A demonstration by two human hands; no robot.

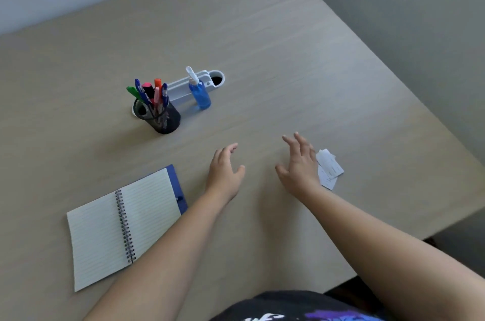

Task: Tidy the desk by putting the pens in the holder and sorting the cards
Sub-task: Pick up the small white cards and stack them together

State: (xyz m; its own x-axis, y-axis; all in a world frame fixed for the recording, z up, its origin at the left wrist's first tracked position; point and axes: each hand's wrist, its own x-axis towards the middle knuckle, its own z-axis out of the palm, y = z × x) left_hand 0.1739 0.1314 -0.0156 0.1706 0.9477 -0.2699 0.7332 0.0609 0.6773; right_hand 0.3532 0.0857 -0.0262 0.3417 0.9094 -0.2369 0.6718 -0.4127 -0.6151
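A black mesh pen holder (164, 118) stands upright on the desk at the upper left, with several coloured pens and markers (151, 93) sticking out of it. A small pile of white cards (329, 167) lies on the desk at the right. My right hand (299, 165) hovers just left of the cards with fingers spread, holding nothing, and partly covers the pile's left edge. My left hand (225, 168) is over bare desk in the middle, fingers apart and empty.
An open spiral notebook (123, 223) with a blue cover lies at the lower left. A blue spray bottle (200, 94) stands beside a white cable tray (189, 85) behind the holder. The desk's right edge (420, 121) runs diagonally down past the cards.
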